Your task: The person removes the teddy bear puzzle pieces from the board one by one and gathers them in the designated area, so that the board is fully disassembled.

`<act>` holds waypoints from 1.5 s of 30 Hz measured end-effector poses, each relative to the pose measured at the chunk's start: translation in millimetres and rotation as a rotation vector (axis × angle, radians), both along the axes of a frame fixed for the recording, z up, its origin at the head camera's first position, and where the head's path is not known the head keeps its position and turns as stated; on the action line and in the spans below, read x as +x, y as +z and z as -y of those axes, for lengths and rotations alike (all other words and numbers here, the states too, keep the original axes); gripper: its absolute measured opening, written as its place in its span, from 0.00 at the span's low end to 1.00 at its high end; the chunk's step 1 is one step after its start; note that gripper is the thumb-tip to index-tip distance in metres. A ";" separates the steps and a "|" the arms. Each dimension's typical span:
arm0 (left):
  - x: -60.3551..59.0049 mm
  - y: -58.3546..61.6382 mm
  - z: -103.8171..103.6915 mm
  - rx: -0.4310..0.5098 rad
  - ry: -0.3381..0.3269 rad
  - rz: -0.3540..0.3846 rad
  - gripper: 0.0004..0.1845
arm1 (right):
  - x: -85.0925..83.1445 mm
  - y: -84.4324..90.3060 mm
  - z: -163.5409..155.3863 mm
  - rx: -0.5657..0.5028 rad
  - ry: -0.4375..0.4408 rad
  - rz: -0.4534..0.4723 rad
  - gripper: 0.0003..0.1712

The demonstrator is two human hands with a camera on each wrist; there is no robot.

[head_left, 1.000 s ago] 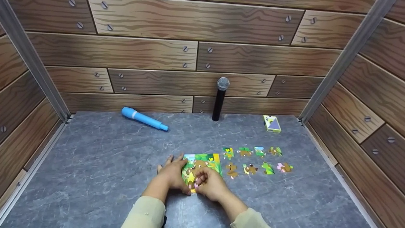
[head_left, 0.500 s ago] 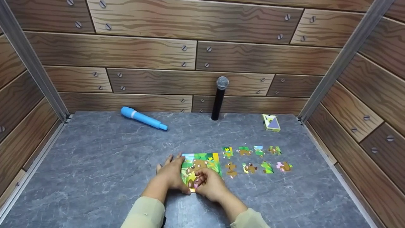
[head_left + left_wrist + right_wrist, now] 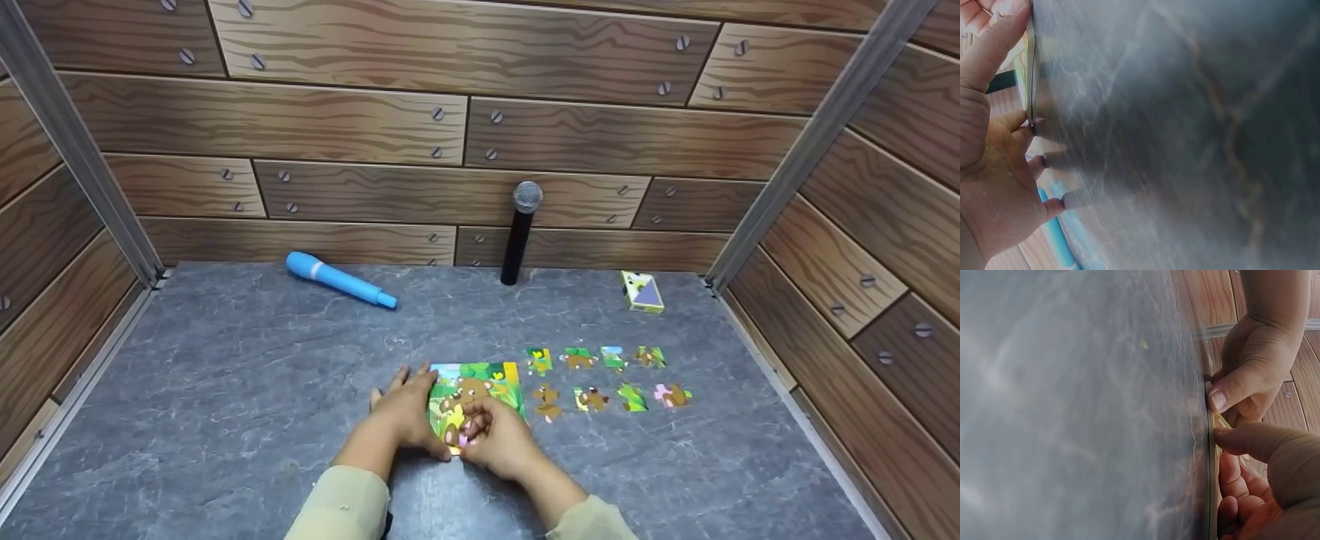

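Note:
A square puzzle board [image 3: 480, 370] with a brown bear on green lies on the grey table. My left hand [image 3: 405, 411] rests along its left side, fingers spread, thumb at the near edge. In the left wrist view several fingertips [image 3: 1054, 207] touch the tabletop. My right hand [image 3: 502, 439] is over the board's near part, fingers curled, with its thumb at the near edge. In the right wrist view a thin puzzle piece [image 3: 1223, 420] with a yellow-green edge stands tilted at that thumb, seemingly pinched; the curled fingers hide most of it.
Loose puzzle pieces [image 3: 592, 398] lie in two rows right of the board. Farther back are a blue toy microphone [image 3: 341, 282], an upright black microphone [image 3: 518, 240] and a small card box [image 3: 643, 292]. Wood-patterned walls [image 3: 360, 124] enclose the table on three sides.
My right thumb has shifted very slightly left along the board's near edge. Both hands otherwise keep their places, and the loose pieces have not moved.

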State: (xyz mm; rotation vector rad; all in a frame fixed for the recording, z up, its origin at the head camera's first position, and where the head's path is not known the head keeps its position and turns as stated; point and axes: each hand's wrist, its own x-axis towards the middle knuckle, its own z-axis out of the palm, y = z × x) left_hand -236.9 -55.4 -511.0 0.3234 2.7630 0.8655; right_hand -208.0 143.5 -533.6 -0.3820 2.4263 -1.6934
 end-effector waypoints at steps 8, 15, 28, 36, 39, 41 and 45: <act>-0.4 -1.6 0.5 -0.005 -0.002 -0.010 0.69 | 0.4 -1.9 1.4 0.043 -0.019 -0.020 0.29; -1.3 -0.5 0.5 -0.008 -0.002 0.012 0.68 | -0.6 -2.5 2.6 0.046 -0.038 -0.013 0.27; 0.9 1.4 0.5 0.004 0.002 0.002 0.69 | -1.7 1.5 -1.1 0.058 -0.060 -0.023 0.27; 0.2 1.0 0.6 -0.008 -0.001 0.010 0.69 | -0.4 5.4 -8.5 -0.011 -0.039 -0.027 0.26; -0.2 0.6 0.7 -0.008 -0.002 0.010 0.69 | 1.3 8.2 -11.2 -0.022 -0.036 -0.032 0.25; -0.2 0.8 0.5 -0.010 -0.002 0.009 0.70 | 1.3 8.8 -13.4 -0.027 -0.035 -0.029 0.25; -0.5 1.6 0.4 -0.013 -0.001 0.013 0.69 | 1.2 10.1 -18.7 -0.006 -0.043 -0.028 0.25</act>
